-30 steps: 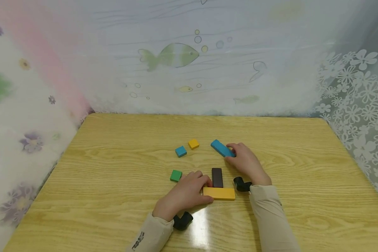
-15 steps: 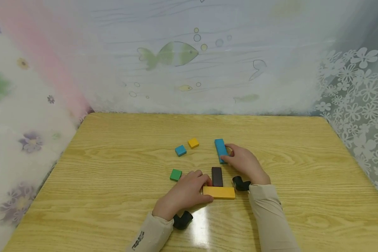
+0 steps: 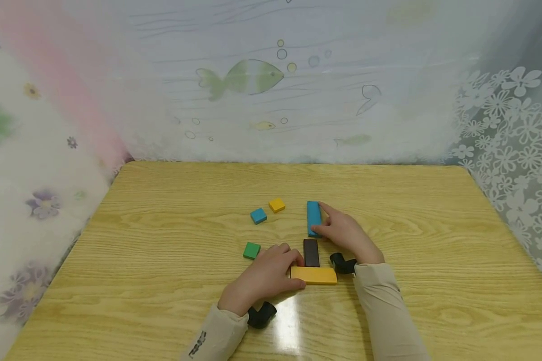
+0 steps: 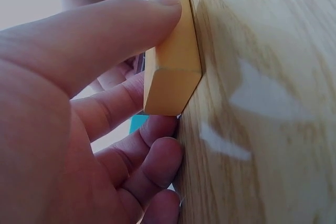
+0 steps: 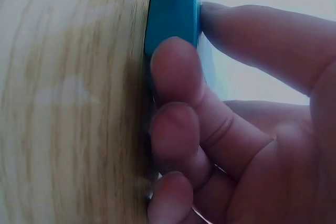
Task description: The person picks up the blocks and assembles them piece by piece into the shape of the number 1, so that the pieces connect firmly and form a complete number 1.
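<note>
In the head view, a long yellow block (image 3: 317, 276) lies crosswise on the table. My left hand (image 3: 271, 273) grips its left end, thumb at the near side, a finger at the far side. A dark brown block (image 3: 311, 252) points away from me, its near end against the yellow block. Just beyond it lies a long blue block (image 3: 313, 213), nearly in line, with a small gap between. My right hand (image 3: 347, 231) holds the blue block from the right, thumb near its close end and index finger at its far right corner; the right wrist view shows this blue block (image 5: 170, 19) partly covered by fingers.
A small green block (image 3: 252, 250) sits beside my left fingers. Farther back are a small blue block (image 3: 259, 215) and a small yellow block (image 3: 277, 205). Black wrist cameras protrude under both wrists. A patterned curtain (image 3: 271, 130) borders the wooden table (image 3: 185, 200).
My right hand has turned the long blue block from a slant to nearly straight, pointing away from me, and its near end has shifted left. The left hand stays on the yellow block.
</note>
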Demonstrator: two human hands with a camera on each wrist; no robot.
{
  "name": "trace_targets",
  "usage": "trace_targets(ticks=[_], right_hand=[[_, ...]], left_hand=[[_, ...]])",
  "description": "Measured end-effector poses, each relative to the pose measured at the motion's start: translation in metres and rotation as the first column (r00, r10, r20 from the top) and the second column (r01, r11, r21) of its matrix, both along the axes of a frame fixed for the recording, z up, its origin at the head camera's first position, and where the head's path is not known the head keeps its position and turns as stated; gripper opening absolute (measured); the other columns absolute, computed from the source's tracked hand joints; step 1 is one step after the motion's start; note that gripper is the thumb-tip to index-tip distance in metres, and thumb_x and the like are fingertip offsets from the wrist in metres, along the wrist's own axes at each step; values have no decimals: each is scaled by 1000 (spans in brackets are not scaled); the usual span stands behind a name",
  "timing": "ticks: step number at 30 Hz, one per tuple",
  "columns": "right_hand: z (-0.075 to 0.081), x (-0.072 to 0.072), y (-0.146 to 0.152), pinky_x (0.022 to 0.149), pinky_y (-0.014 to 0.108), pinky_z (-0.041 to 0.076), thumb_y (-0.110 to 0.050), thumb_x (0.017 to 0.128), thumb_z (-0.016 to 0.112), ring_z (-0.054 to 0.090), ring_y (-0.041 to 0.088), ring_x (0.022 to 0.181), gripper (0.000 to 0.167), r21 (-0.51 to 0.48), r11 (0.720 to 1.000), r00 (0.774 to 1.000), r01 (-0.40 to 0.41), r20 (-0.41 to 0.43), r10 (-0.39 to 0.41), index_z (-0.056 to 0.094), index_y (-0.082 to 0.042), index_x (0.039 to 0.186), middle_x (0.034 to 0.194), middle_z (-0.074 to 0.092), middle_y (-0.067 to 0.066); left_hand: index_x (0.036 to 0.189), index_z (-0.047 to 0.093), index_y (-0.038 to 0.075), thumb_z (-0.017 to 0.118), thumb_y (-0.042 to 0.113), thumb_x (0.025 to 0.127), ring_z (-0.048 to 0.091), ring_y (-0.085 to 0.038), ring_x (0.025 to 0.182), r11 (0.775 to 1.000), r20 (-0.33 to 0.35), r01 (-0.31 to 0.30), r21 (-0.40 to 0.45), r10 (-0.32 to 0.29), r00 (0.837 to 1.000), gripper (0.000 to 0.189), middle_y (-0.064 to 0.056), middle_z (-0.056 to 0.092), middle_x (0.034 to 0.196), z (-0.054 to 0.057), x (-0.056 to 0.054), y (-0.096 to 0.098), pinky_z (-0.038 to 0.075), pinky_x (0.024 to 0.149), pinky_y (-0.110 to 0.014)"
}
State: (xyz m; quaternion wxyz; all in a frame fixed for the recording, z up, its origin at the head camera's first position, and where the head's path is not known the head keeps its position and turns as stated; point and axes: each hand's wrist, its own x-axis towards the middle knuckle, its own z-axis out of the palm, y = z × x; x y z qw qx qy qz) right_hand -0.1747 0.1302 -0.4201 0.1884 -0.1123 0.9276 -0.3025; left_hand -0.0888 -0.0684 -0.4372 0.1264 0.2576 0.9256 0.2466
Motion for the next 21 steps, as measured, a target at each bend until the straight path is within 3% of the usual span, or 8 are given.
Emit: trace_targets(ticks=[21], right_hand=[[-7, -2, -2, 52, 30, 33, -37, 84, 60, 44, 18, 54, 78, -44, 999, 998, -26, 50, 28, 14, -17, 144, 65, 51, 5]], left_hand=[[98, 57, 26, 66, 46, 76, 41, -7, 74, 1000, -5, 8, -5, -8, 1000, 31, 11, 45, 85, 1, 0, 0, 30, 66, -27]])
